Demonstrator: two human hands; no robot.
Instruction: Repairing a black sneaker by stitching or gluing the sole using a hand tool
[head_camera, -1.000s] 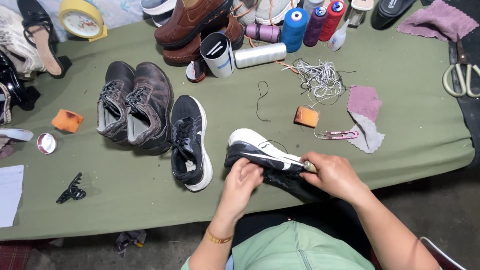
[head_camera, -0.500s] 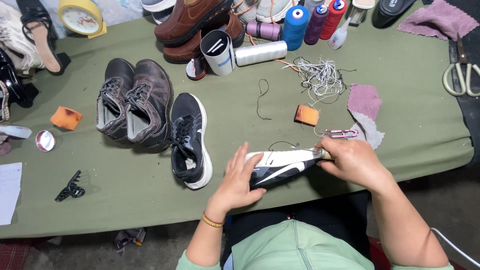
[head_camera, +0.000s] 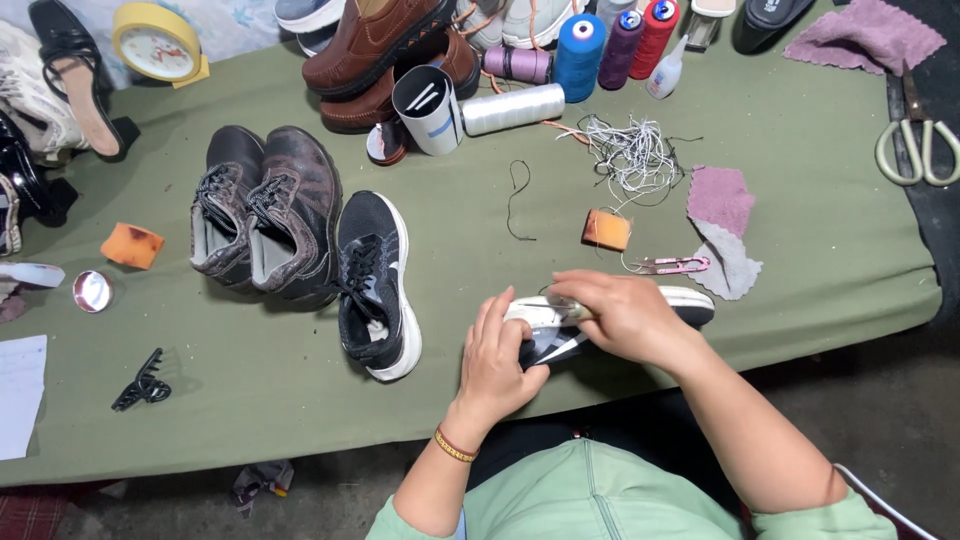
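Black-and-white sneaker (head_camera: 560, 335) is lying on its side at the near edge of the green table (head_camera: 800, 200), caught between both hands. The left hand (head_camera: 497, 360) is curling its fingers around the heel end, while the right hand (head_camera: 625, 315) is pressing down over the middle, hiding most of the upper. Only the white sole's far end is showing clearly.

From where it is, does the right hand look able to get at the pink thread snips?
Probably yes: the right hand rests on the sneaker, and the thread snips lie just beyond on bare cloth, nothing between.
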